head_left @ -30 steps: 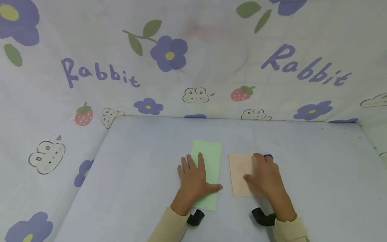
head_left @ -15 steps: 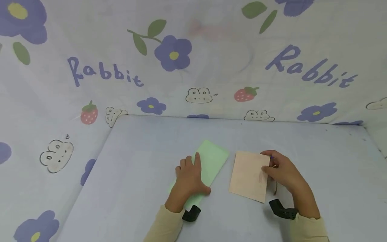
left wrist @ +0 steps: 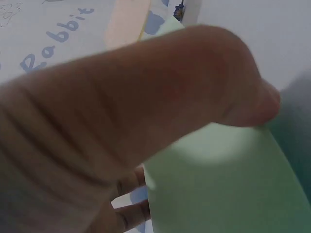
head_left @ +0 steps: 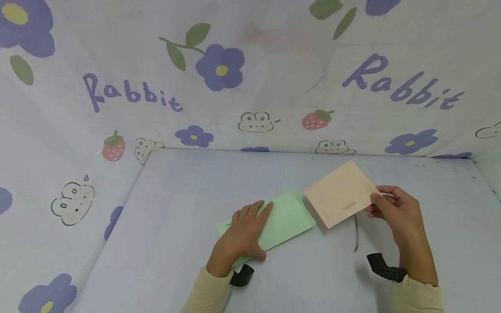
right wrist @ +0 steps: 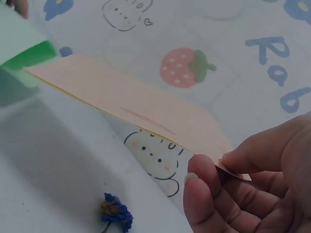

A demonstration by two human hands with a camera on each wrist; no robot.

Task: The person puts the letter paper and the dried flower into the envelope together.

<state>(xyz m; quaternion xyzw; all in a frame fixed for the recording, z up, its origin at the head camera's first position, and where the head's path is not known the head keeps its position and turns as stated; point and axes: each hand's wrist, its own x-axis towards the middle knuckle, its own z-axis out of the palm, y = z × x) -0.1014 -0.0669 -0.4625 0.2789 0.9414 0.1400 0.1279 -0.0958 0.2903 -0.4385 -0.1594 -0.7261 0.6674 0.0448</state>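
Printed cloth [head_left: 282, 56], bearing violet flowers, strawberries and the word "Rabbit", stands behind a pale surface [head_left: 188, 187] in the head view. Across a green envelope [head_left: 287, 219] lies the left hand [head_left: 240, 237], its grip clamped on the paper, thumb at the near edge and fingers toward the far one. The right hand [head_left: 401, 213] holds a peach card [head_left: 336, 191] tilted just beside the envelope's right end, its grip closed on the card's right corner. Below the card shows a thin stem [head_left: 356, 234].

Left wrist view: the thumb crosses the frame, its tip at one edge of the envelope; two fingers (tips hidden by the paper) reach the opposite edge.

Right wrist view: thumb and fingers pinch the card's corner. The card, yellow along its lower edge and marked with a reddish streak, extends toward the envelope's gaping mouth; whether the two touch cannot be told. A blue flower head [right wrist: 116, 213] lies on the surface.
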